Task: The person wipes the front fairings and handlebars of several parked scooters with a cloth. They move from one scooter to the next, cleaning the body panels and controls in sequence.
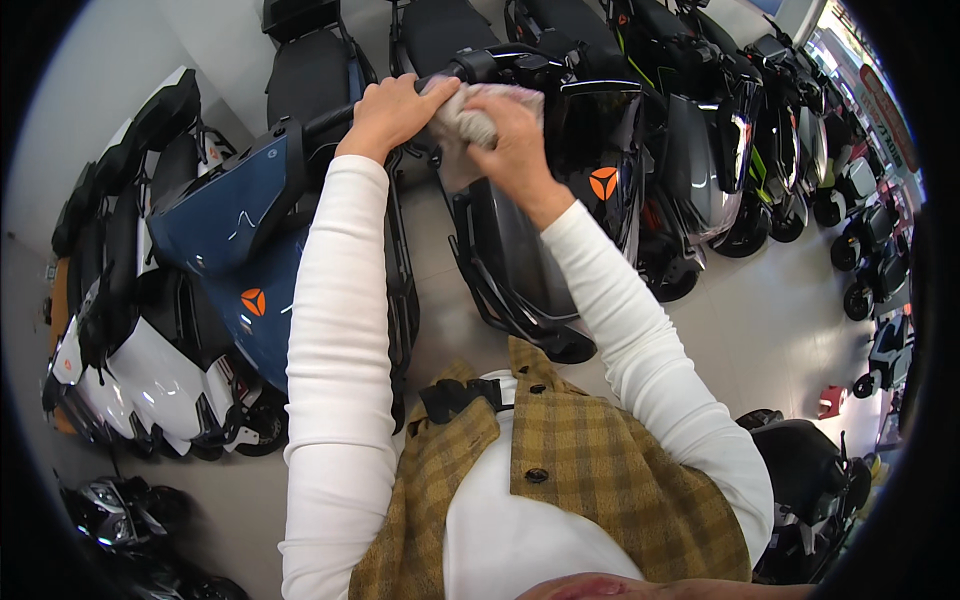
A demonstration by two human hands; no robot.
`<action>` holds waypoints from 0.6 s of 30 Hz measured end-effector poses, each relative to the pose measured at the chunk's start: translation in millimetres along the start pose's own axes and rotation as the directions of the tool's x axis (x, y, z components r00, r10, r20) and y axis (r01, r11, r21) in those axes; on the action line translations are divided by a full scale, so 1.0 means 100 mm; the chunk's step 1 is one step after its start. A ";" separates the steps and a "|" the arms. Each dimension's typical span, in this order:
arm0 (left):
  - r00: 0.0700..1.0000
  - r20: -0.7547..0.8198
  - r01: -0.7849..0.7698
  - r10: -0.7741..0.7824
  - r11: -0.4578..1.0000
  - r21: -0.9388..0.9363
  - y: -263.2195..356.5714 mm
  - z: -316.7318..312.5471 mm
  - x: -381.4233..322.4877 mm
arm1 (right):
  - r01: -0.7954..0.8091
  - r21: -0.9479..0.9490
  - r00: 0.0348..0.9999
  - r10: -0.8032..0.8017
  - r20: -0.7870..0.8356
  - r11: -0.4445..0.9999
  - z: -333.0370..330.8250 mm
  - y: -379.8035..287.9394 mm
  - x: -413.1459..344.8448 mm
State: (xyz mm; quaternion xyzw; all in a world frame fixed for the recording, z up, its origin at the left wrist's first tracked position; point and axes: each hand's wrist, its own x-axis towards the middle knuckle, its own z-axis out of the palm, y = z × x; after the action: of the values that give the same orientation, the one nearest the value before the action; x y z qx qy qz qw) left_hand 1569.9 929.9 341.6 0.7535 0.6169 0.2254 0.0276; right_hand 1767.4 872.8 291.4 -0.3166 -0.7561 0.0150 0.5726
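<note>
My left hand [394, 112] is curled over a black handlebar grip where the bars of two scooters come close together; its fingers hide which bar it holds. Its thumb lies against a pale, blurred cloth [461, 161]. Bunched in my right hand [517, 142], the cloth is against the handlebar end of a dark grey scooter [517, 240]. That scooter's glossy black front panel [600, 135] carries an orange emblem. To the left of my left forearm stands a blue scooter [225, 202] with a similar orange emblem.
Several more scooters [697, 150] stand in a row to the right. White scooters [154, 375] are packed tightly on the left, by a pale wall [75, 97]. A black scooter [802, 465] is close behind on the right. A small red object [831, 402] rests on the tiled floor [742, 330].
</note>
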 end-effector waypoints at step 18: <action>1.000 -0.024 0.012 -0.010 0.996 0.084 0.17 -0.09 -0.14 | -0.317 0.941 0.382 0.893 0.238 -0.115 -0.08 -0.07 -0.59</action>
State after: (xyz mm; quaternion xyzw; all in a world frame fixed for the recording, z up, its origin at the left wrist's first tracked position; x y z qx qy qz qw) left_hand 1580.0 910.6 350.9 0.7480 0.6302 0.2078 -0.0104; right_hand 1779.5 835.2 246.6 -0.2500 -0.1522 0.6343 0.7155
